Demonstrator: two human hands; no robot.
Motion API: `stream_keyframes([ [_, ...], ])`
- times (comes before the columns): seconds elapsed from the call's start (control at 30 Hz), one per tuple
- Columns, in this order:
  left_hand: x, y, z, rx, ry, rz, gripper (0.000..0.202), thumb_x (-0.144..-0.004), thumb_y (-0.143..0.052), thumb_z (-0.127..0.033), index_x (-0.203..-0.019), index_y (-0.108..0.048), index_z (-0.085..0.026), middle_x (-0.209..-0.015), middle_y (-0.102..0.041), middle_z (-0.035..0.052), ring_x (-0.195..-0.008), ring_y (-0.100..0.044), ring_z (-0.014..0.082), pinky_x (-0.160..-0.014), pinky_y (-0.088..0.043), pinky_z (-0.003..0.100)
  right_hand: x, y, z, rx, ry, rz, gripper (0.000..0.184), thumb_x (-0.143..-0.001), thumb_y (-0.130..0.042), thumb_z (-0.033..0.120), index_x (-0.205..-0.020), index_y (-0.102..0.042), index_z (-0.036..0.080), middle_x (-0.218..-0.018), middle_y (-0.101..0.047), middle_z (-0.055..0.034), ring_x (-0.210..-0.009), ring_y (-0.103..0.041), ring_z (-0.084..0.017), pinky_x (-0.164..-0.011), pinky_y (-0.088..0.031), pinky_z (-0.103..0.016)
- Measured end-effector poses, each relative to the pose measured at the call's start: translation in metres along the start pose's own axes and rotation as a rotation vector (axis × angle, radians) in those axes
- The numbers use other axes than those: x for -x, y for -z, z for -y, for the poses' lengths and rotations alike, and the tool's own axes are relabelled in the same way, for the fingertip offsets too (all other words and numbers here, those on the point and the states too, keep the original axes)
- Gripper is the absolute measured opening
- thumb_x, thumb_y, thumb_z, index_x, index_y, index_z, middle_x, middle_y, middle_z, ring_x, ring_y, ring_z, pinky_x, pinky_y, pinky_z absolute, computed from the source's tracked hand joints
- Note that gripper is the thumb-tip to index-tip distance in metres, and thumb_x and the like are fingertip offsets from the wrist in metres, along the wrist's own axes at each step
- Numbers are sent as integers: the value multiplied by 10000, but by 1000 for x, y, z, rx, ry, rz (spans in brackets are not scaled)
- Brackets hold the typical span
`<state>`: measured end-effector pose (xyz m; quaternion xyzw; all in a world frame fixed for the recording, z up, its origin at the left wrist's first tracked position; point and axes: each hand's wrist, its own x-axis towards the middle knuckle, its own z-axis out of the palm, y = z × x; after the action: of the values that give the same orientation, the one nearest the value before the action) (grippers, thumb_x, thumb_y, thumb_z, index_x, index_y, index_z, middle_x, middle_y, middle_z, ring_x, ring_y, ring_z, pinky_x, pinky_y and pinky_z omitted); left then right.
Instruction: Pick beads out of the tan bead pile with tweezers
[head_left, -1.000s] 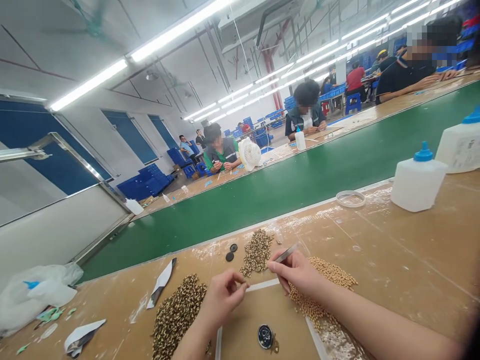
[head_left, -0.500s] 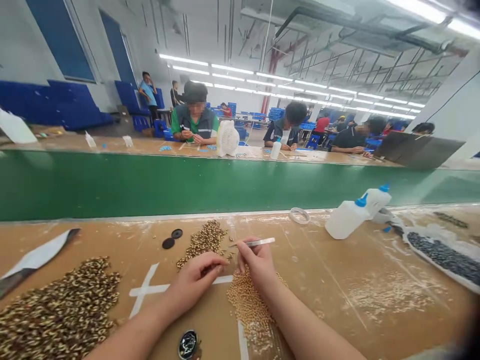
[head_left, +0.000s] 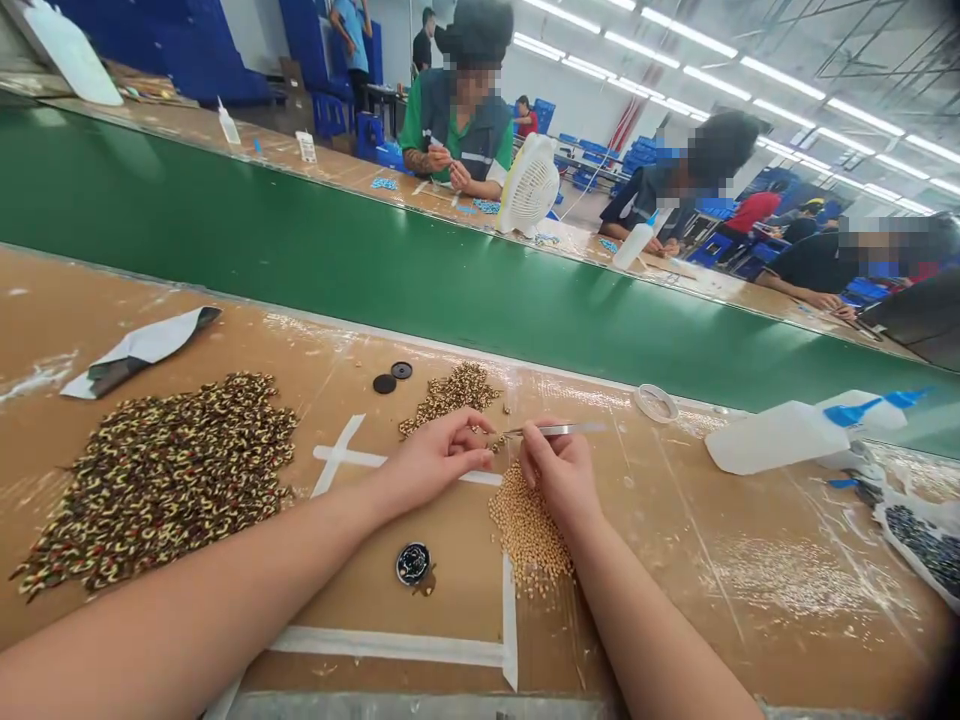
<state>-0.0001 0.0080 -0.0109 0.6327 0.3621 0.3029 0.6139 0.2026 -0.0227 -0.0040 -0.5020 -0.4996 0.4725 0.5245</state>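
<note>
My right hand (head_left: 561, 475) is closed around a pair of metal tweezers (head_left: 559, 430), whose tip points left toward my other hand. My left hand (head_left: 450, 447) has its fingers curled toward the thumb; anything between the fingertips is too small to make out. Beneath my right hand spreads a pile of small tan beads (head_left: 532, 545). Just beyond my left hand lies a heap of small gold-and-brown pieces (head_left: 457, 388), with a few loose ones near the tweezer tip. Closer to me stands a small round tin (head_left: 413, 564) with glossy black content.
A large pile of dark and yellow curved pieces (head_left: 180, 480) covers the left. Two black discs (head_left: 385, 383) lie behind the hands. Right are a clear ring (head_left: 656, 403), white squeeze bottles (head_left: 780, 437) and a bag of dark bits (head_left: 922, 545). Co-workers sit beyond the green belt (head_left: 360, 260).
The view has tilted and turned downward, showing more of the tabletop. Both hands remain close together, and the tweezers are still in my right hand.
</note>
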Motion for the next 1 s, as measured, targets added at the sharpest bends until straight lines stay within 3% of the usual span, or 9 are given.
stream_keyframes([
  [0.23,-1,-1,3,-1,-33,-6,264,-947,-635,-320,-1189,-560,-244,-950,-723,17,-992,-726,196,-915,-519,370,1,-2,-3,69,-68,73,404,-943,-643,598,-872,-552,211,-453,-572,43,-376,-493,-114,-421,-371,-227],
  [0.43,-1,0,2,-92,-28,-24,266,-954,-627,-334,-1202,-561,-261,-936,-683,-4,-838,-666,158,-785,-506,319,0,-3,-8,-3,-104,100,405,-922,-673,593,-838,-535,222,-544,-615,42,-462,-643,-145,-484,-532,-239],
  [0.8,-4,0,8,-9,-42,-21,249,-959,-624,-295,-1190,-545,-250,-972,-706,12,-989,-717,194,-938,-524,389,1,-4,-7,14,-104,86,376,-930,-680,564,-870,-550,216,-535,-629,44,-452,-655,-138,-473,-544,-219],
  [1.0,-3,-1,5,1,-49,-17,241,-952,-633,-277,-1173,-543,-242,-945,-694,3,-974,-718,183,-929,-524,376,2,-3,-9,50,-102,100,365,-953,-649,564,-880,-552,220,-530,-670,17,-456,-643,-145,-490,-534,-229],
])
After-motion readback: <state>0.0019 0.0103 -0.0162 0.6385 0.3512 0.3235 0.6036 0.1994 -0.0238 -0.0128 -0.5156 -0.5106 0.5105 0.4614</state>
